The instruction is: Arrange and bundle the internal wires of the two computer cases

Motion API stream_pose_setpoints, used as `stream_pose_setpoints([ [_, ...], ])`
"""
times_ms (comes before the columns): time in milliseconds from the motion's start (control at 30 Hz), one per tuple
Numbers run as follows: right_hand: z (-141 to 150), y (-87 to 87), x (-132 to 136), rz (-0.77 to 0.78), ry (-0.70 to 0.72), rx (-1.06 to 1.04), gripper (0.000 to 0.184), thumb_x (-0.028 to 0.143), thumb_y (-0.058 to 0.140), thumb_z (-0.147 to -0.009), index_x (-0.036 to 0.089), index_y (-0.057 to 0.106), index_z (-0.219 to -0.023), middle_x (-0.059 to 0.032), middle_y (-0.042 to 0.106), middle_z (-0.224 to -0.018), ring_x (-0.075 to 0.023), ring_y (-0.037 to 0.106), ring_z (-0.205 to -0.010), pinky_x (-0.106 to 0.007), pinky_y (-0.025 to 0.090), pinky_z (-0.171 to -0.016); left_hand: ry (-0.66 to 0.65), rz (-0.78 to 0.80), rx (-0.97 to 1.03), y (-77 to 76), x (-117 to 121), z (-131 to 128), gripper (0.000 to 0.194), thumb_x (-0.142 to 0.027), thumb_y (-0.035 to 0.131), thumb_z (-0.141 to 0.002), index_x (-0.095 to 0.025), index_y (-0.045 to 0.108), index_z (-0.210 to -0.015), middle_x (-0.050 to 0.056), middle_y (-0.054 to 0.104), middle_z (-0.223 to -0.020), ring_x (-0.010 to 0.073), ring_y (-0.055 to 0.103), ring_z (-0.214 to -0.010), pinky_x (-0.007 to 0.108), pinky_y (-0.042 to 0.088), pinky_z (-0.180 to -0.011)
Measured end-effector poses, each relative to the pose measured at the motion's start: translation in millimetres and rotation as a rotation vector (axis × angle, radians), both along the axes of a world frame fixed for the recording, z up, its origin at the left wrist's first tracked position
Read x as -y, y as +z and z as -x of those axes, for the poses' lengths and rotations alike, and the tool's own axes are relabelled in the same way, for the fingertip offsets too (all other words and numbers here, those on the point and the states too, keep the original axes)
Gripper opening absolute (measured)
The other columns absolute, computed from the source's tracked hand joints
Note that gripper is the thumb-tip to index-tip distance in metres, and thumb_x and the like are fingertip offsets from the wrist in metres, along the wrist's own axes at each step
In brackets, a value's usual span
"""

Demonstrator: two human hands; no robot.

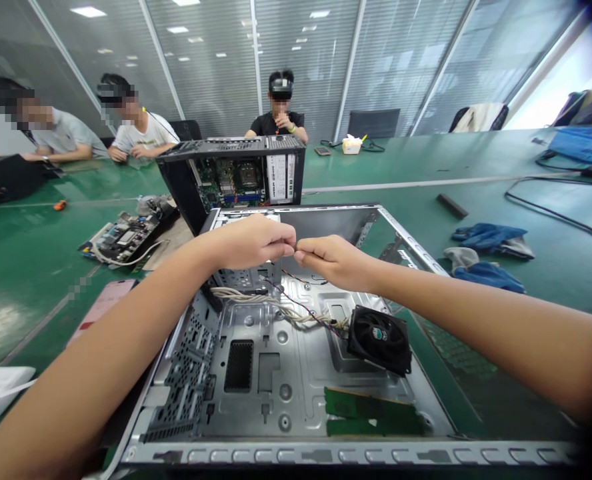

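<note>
An open metal computer case (249, 417) lies on its side in front of me. Above its far part, my left hand (256, 243) and my right hand (333, 260) meet almost knuckle to knuckle, both with curled fingers. Whatever they may pinch is hidden or too small to make out. Inside the case, a black cooling fan (380, 339) rests at the right, with thin twisted wires running from it. A bundle of pale cables (286, 308) crosses the case floor below my hands. Near the front edge lies a green strip-like board (371, 413).
Behind stands an upright computer tower (236, 180) with its side open. A circuit board (126, 233) and pink phone (103, 303) lie left. Right are blue gloves (493, 240), a dark bar (452, 206) and a black cable (566, 213). Several people sit across the green table (376, 180).
</note>
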State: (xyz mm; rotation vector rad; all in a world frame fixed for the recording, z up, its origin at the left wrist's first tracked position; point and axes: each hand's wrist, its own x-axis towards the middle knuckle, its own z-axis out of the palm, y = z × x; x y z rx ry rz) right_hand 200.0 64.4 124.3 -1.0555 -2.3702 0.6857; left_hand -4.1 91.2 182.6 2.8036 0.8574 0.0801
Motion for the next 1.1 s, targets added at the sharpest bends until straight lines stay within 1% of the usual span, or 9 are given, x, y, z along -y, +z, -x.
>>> stream_pose_setpoints([
  [100, 0, 0.2, 1, -0.004, 0.019, -0.018, 0.027, 0.034, 0.039, -0.094, 0.020, 0.044, -0.071, 0.0046, 0.039, -0.060, -0.0105, 0.035, -0.058, -0.026, 0.027, -0.059, -0.033, 0.001, -0.004, -1.3, 0, -1, 0.022, -0.024, 0.044, -0.094, -0.018, 0.063, -0.083, 0.000, 0.063, -0.071, 0.0117, 0.054, -0.065, 0.024, 0.035, -0.064],
  [267, 0, -1.1, 0, 0.017, 0.011, -0.010, 0.027, 0.034, 0.038, -0.094, 0.020, 0.044, -0.072, 0.0040, 0.041, -0.061, -0.0110, 0.036, -0.059, -0.027, 0.027, -0.060, -0.013, -0.001, -0.038, -3.8, 0, -3, 0.023, -0.024, 0.042, -0.095, -0.018, 0.060, -0.081, 0.001, 0.065, -0.072, 0.0130, 0.056, -0.066, 0.024, 0.035, -0.063],
  [467, -1, 1.3, -2, 0.065, -0.016, -0.026, 0.025, 0.032, 0.036, -0.093, 0.020, 0.045, -0.073, 0.0026, 0.041, -0.064, -0.0126, 0.037, -0.062, -0.028, 0.029, -0.062, 0.021, -0.063, 0.018, -6.3, -1, -3, 0.016, -0.025, 0.048, -0.091, -0.018, 0.063, -0.089, 0.001, 0.065, -0.072, 0.0130, 0.055, -0.065, 0.025, 0.035, -0.063],
  [667, -2, 0.5, -5, 0.098, 0.015, -0.053, 0.025, 0.034, 0.036, -0.092, 0.021, 0.042, -0.071, 0.0023, 0.039, -0.066, -0.0128, 0.036, -0.063, -0.028, 0.030, -0.063, 0.015, -0.080, 0.039, -8.6, -2, -3, 0.013, -0.025, 0.056, -0.086, -0.017, 0.064, -0.091, 0.001, 0.065, -0.073, 0.0123, 0.053, -0.063, 0.025, 0.034, -0.062],
  [833, -3, -2.5, -5, 0.121, 0.013, -0.044, 0.025, 0.034, 0.038, -0.092, 0.021, 0.044, -0.072, 0.0027, 0.038, -0.066, -0.0127, 0.035, -0.064, -0.028, 0.029, -0.063, -0.020, -0.098, -0.002, -9.7, -3, -5, 0.015, -0.022, 0.050, -0.089, -0.018, 0.064, -0.085, 0.002, 0.066, -0.076, 0.0140, 0.055, -0.068, 0.026, 0.035, -0.064],
  [933, -3, -3.7, -4, 0.111, 0.018, -0.026, 0.023, 0.031, 0.038, -0.092, 0.020, 0.046, -0.074, 0.0021, 0.041, -0.067, -0.0131, 0.037, -0.065, -0.028, 0.030, -0.064, -0.023, -0.086, -0.017, -11.0, -4, -5, 0.016, -0.023, 0.049, -0.090, -0.018, 0.063, -0.083, 0.002, 0.065, -0.074, 0.0148, 0.055, -0.068, 0.026, 0.035, -0.063],
  [1033, -2, -5.1, -4, 0.112, 0.017, -0.027, 0.021, 0.032, 0.039, -0.093, 0.019, 0.050, -0.080, 0.0006, 0.047, -0.072, -0.0140, 0.040, -0.068, -0.029, 0.032, -0.066, -0.022, -0.075, -0.020, -12.0, -5, -4, 0.016, -0.022, 0.049, -0.090, -0.018, 0.063, -0.083, 0.002, 0.066, -0.075, 0.0149, 0.057, -0.069, 0.026, 0.034, -0.063],
  [1100, -2, -5.8, -5, 0.117, 0.014, -0.042, 0.021, 0.033, 0.039, -0.093, 0.019, 0.051, -0.084, 0.0001, 0.048, -0.075, -0.0142, 0.040, -0.069, -0.029, 0.033, -0.066, -0.021, -0.075, -0.025, -12.0, -5, -4, 0.017, -0.022, 0.048, -0.090, -0.018, 0.062, -0.082, 0.002, 0.065, -0.074, 0.0147, 0.057, -0.069, 0.026, 0.034, -0.063],
])
